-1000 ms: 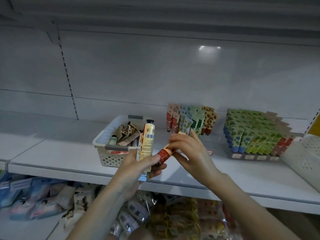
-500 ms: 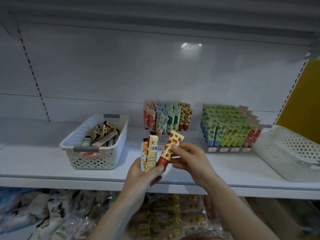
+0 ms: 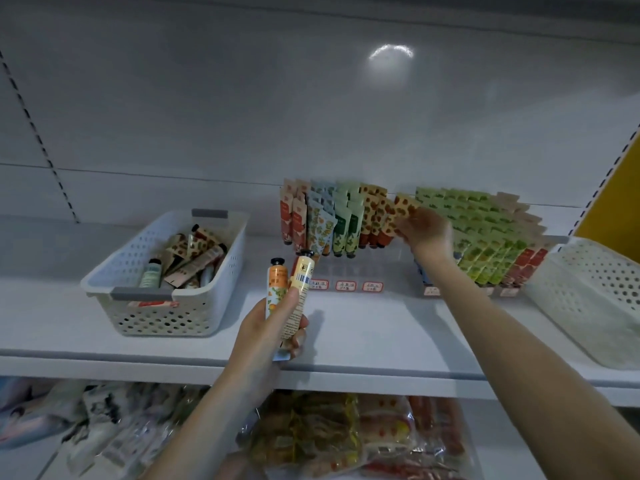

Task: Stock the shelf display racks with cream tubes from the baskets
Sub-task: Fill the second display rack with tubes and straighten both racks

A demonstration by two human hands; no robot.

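1. Since 0.5 s ago, right hand (image 3: 427, 226) carried the strawberry-print tube (image 3: 405, 206) up to the rack (image 3: 346, 220), frame centre.
2. Left hand (image 3: 273, 327) grips 2 tubes (image 3: 289, 289).
3. Tubes look light and soft; pinch the flat crimped end.

My right-hand fingers (image 3: 414, 221) pinch an orange-spotted cream tube (image 3: 403, 211) upright at the centre rack (image 3: 346, 271); two capped tubes (image 3: 294, 292) stand mid-frame; white perforated basket (image 3: 166, 306) left holds more.
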